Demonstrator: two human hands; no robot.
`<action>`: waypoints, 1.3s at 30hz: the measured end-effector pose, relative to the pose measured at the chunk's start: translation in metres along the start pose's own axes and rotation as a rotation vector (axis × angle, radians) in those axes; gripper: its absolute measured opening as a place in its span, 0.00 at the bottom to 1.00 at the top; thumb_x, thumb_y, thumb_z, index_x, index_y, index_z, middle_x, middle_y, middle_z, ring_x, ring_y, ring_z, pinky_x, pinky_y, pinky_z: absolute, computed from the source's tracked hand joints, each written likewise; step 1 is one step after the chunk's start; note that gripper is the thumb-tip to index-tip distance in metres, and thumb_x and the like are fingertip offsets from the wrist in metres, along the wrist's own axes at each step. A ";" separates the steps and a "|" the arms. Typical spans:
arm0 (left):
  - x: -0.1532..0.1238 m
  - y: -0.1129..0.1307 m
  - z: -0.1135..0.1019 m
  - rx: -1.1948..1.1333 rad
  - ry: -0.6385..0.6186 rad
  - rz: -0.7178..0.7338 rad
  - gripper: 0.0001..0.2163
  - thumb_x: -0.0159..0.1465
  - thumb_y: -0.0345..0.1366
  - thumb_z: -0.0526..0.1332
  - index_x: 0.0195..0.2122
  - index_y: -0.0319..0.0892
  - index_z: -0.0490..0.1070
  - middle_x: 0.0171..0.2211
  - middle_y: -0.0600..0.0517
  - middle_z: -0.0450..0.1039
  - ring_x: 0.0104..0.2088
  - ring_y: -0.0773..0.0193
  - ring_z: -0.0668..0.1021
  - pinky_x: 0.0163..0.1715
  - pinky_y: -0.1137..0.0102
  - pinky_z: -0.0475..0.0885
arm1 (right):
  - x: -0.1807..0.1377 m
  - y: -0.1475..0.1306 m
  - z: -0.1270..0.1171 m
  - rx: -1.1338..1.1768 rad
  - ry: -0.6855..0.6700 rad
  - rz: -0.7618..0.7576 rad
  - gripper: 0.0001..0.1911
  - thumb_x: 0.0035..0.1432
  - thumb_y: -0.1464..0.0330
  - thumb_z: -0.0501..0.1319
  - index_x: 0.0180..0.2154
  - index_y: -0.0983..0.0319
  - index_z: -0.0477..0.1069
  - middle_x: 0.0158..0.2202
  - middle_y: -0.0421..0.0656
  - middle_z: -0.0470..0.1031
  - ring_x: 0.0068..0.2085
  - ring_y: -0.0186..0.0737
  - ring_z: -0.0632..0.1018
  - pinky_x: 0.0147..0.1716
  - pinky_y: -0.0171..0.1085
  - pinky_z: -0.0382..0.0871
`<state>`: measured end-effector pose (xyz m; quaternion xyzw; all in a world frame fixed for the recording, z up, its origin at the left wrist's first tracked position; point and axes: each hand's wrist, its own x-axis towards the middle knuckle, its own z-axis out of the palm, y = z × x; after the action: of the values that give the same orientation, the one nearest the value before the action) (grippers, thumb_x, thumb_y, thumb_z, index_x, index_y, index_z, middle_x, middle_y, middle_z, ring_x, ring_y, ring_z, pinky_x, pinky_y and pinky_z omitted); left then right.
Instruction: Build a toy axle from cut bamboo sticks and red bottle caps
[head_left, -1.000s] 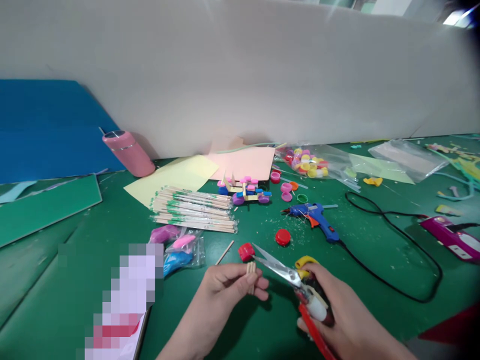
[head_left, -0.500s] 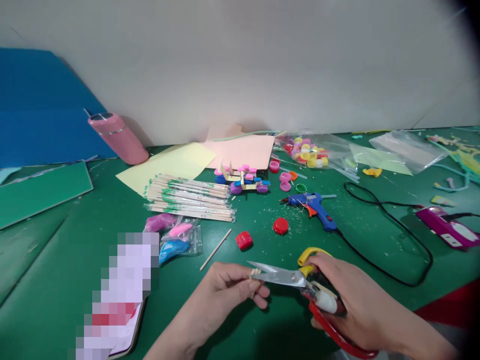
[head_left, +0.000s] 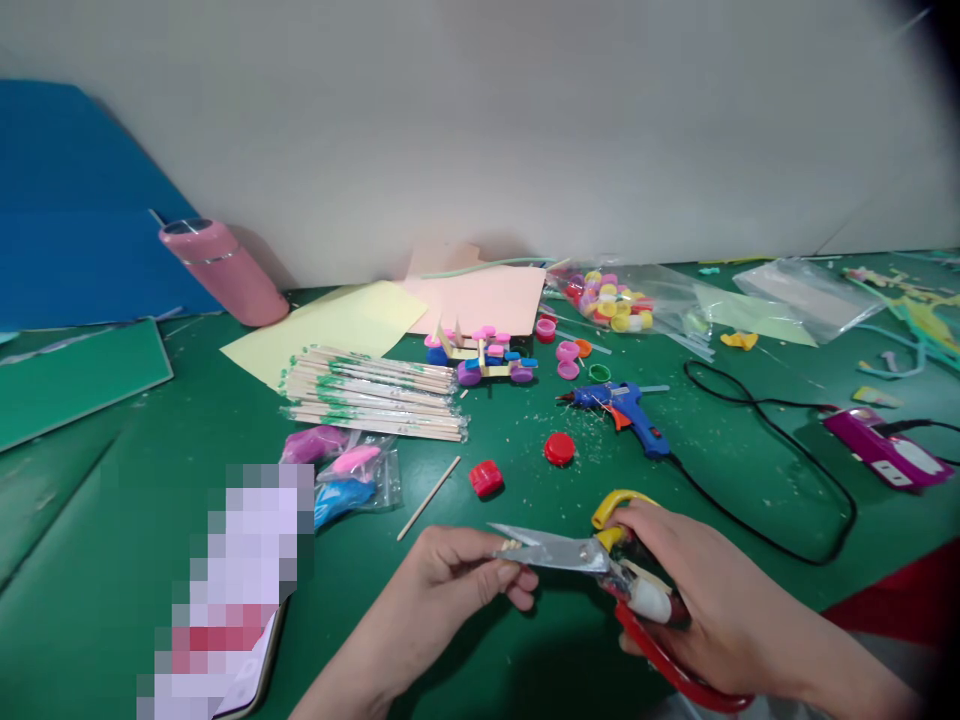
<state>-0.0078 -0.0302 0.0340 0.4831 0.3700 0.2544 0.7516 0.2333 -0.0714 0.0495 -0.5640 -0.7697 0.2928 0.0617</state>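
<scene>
My left hand (head_left: pixel 457 575) pinches a few short wooden sticks (head_left: pixel 511 546) between thumb and fingers, low in the middle of the view. My right hand (head_left: pixel 686 590) grips scissors (head_left: pixel 570 552) with yellow and red handles. The blades lie across the ends of the sticks, close to my left fingertips. A red bottle cap (head_left: pixel 487 478) lies on the green table just beyond my hands, and a loose wooden stick (head_left: pixel 428 484) lies to its left.
A bundle of wrapped chopsticks (head_left: pixel 375 393), a small cap-wheeled model car (head_left: pixel 487 360), a blue glue gun (head_left: pixel 622 412) with black cord, loose caps, a bag of caps (head_left: pixel 611 303), coloured paper, a pink bottle (head_left: pixel 217 268) and a phone (head_left: pixel 240 640) lie on the green table (head_left: pixel 112 520).
The scissors swung from pointing up-left, open near the red cap, to lying level across the stick ends. The blades have closed further onto the sticks. My left hand turned the sticks.
</scene>
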 end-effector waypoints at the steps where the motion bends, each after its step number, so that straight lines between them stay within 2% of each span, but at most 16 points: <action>1: 0.000 0.000 0.000 -0.001 0.001 0.000 0.08 0.57 0.34 0.59 0.29 0.35 0.76 0.26 0.47 0.76 0.29 0.62 0.75 0.33 0.69 0.68 | 0.000 0.000 0.000 -0.002 0.001 0.000 0.16 0.45 0.64 0.62 0.36 0.58 0.59 0.35 0.42 0.68 0.33 0.43 0.68 0.30 0.40 0.61; 10: 0.000 -0.001 0.001 0.017 -0.008 0.011 0.08 0.58 0.33 0.59 0.28 0.35 0.76 0.26 0.47 0.75 0.29 0.63 0.75 0.33 0.69 0.68 | 0.000 0.000 -0.001 0.009 -0.006 0.000 0.19 0.44 0.64 0.62 0.39 0.58 0.59 0.34 0.41 0.69 0.32 0.42 0.69 0.30 0.39 0.61; 19: -0.001 0.002 0.000 0.081 -0.048 0.030 0.09 0.58 0.33 0.58 0.27 0.35 0.76 0.27 0.47 0.76 0.30 0.63 0.74 0.34 0.71 0.67 | 0.001 0.000 -0.004 -0.019 -0.029 0.001 0.17 0.45 0.60 0.62 0.35 0.58 0.61 0.33 0.41 0.70 0.30 0.41 0.69 0.27 0.36 0.60; 28: 0.000 0.001 0.000 0.089 -0.056 0.014 0.10 0.58 0.33 0.58 0.26 0.35 0.76 0.26 0.47 0.76 0.29 0.64 0.74 0.33 0.71 0.67 | 0.002 -0.001 -0.006 -0.022 -0.044 -0.024 0.13 0.46 0.61 0.61 0.33 0.59 0.61 0.31 0.40 0.69 0.27 0.38 0.67 0.25 0.34 0.59; 39: -0.001 -0.001 -0.001 0.062 -0.049 0.007 0.10 0.58 0.34 0.58 0.26 0.36 0.76 0.26 0.47 0.76 0.29 0.63 0.75 0.33 0.69 0.67 | 0.000 -0.001 -0.006 -0.036 0.003 -0.054 0.16 0.45 0.63 0.63 0.36 0.59 0.62 0.32 0.41 0.69 0.30 0.40 0.69 0.27 0.36 0.61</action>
<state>-0.0091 -0.0307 0.0329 0.5135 0.3574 0.2336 0.7444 0.2352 -0.0691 0.0547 -0.5443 -0.7898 0.2762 0.0603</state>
